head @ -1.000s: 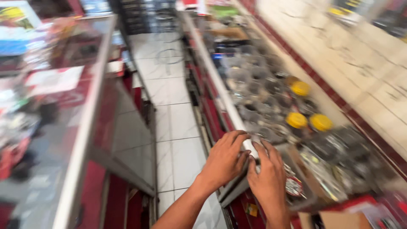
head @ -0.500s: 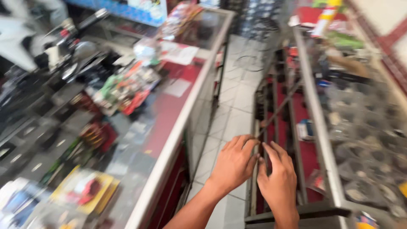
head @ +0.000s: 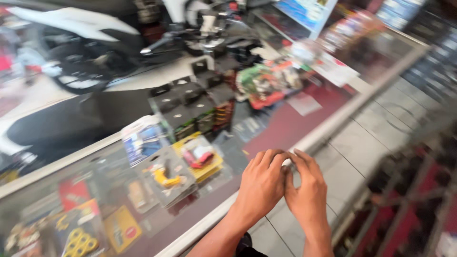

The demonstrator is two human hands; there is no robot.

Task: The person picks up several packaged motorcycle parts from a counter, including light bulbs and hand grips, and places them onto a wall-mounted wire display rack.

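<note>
Glass counter point(head: 304, 119) with a pale metal edge runs diagonally across the view, packaged parts point(head: 190, 162) lying under its top, with a white scooter point(head: 71, 57) beyond it and tiled floor point(head: 371, 138) on the near side. Left hand point(head: 262, 185) and right hand point(head: 307, 190) meet just over the counter's edge, fingers curled and fingertips touching around something small; blur hides what it is and whether either hand grips it.
</note>
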